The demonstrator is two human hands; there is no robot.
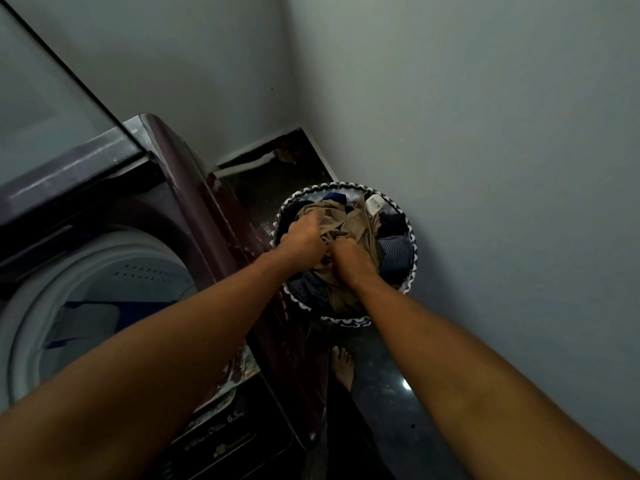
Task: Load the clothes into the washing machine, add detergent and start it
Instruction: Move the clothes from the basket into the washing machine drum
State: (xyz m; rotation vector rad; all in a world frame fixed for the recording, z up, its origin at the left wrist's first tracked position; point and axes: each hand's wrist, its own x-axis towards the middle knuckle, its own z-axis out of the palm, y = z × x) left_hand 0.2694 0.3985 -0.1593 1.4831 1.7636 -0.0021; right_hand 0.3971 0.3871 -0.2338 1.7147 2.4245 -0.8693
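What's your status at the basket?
Left hand and right hand both gripping tan garment in basket. Washer drum open. Nothing blocking.

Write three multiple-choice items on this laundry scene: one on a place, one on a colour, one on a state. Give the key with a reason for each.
1. Where does the laundry basket stand?
A. On the floor to the right of the washing machine
B. On top of the machine
C. Inside the drum

2. What colour is the garment that both hands grip?
A. Red
B. Tan
C. White

3. How is the machine's lid?
A. Shut
B. Raised open
C. Taken off

Key: A, the basket sits on the dark floor by the wall; B, the left hand and right hand clutch tan cloth; B, the lid tilts up and the drum shows.
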